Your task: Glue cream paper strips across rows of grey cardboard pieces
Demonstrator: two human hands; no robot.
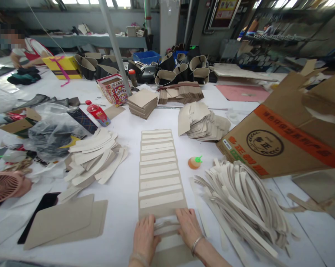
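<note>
My left hand (pixel 143 239) and my right hand (pixel 190 228), the latter with a bangle at its wrist, are at the near end of a row of overlapping grey-beige panels (pixel 162 211). Between them, the fingers close on the two ends of a slightly bowed pale strip (pixel 166 224). Whether more than one strip is in the grip, I cannot tell. Each panel farther up the row carries a pale strip (pixel 161 181) lying crosswise. To the right lies a big heap of long, narrow strips (pixel 239 200); to the left, a pile of broader curved pieces (pixel 98 159).
Beyond the row are a stack of panels (pixel 143 103) and a fanned pile (pixel 201 122). A bottle with a green nozzle (pixel 194 162) stands near a cardboard box (pixel 281 137). At left are two larger panels (pixel 64 218), a phone (pixel 38 213) and a pink fan (pixel 6 187). Another person sits far left.
</note>
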